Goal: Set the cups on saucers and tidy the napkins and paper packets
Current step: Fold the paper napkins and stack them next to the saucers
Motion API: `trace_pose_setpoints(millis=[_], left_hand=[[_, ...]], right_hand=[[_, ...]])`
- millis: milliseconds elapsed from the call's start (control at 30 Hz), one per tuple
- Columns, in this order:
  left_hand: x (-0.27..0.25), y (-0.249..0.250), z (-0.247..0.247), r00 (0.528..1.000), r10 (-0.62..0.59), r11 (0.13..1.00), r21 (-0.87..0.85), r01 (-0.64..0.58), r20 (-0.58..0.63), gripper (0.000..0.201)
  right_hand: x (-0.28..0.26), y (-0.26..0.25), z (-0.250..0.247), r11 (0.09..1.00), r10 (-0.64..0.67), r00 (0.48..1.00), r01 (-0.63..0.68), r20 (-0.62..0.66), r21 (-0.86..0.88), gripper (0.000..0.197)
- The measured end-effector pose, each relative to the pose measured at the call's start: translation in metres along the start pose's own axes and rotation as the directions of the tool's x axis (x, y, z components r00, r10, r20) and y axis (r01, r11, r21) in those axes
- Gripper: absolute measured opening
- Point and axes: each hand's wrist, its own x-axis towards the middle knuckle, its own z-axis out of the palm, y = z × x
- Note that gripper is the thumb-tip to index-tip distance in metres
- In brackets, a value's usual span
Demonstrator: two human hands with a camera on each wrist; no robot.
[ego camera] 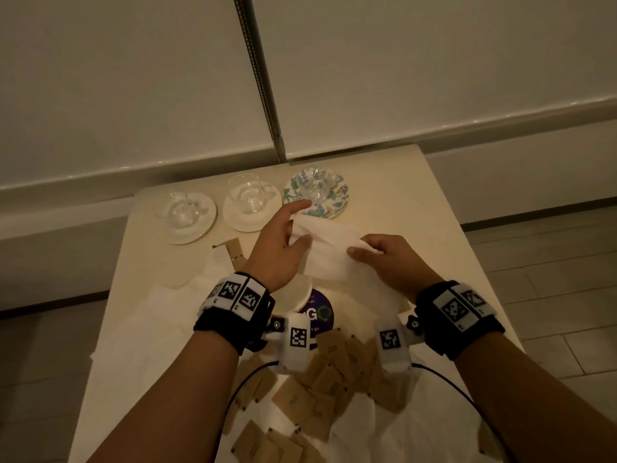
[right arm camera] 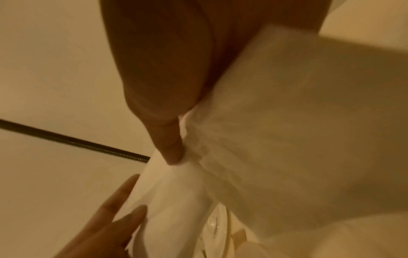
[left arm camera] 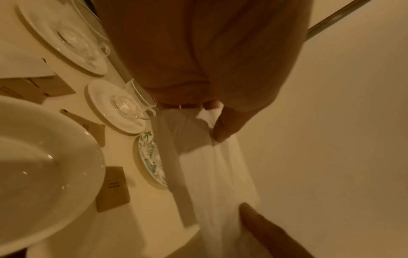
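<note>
Both hands held one white napkin [ego camera: 329, 250] above mid-bench [ego camera: 394, 182]: thin, creased paper, long axis running left to right. Left hand [ego camera: 278, 247] pinched its left end between thumb and fingers; right hand [ego camera: 392, 259] gripped its right end, fingers curled. Three glass cups [ego camera: 248, 193] sat on saucers [ego camera: 243, 217] along the far edge. Brown paper packets [ego camera: 329, 375] lay scattered near. Purple label [ego camera: 317, 317] read partly "G", "go".

The purple round label [ego camera: 317, 315] at lower centre of the head view was half hidden under the white plate [ego camera: 293, 295] and the wrist cameras; its print was unreadable. Brown paper packets [ego camera: 267, 446] were cut off by the bottom edge. The napkin [right arm camera: 287, 122] was blurred in the right wrist view.
</note>
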Motion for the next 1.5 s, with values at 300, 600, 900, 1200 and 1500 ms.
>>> trace_pose_setpoints(millis=[300,600,900,1200,1500], left_hand=[[0.054,-0.014,0.009,0.995,-0.053,0.998,0.035,0.056,-0.087,0.055],[0.115,-0.004,-0.007,1.000,0.013,0.948,0.317,-0.017,0.014,0.037],[0.132,-0.006,0.039,0.992,0.052,0.914,0.396,-0.093,0.113,0.026],[0.155,-0.035,0.120,0.883,-0.267,0.616,0.773,-0.151,0.386,0.040],[0.155,-0.055,0.138,0.872,-0.341,0.440,0.879,-0.181,0.350,0.037]], right_hand=[[0.072,0.015,-0.060,0.995,0.103,0.984,-0.101,-0.144,0.022,0.019],[0.181,0.066,-0.081,0.902,0.272,0.924,-0.342,-0.268,-0.264,0.030],[0.206,0.062,-0.085,0.853,0.151,0.924,-0.301,-0.352,-0.426,0.048],[0.173,0.075,-0.099,0.773,-0.138,0.957,-0.058,-0.256,-0.631,0.034],[0.176,0.085,-0.078,0.489,-0.025,0.998,0.068,0.064,-0.870,0.029]])
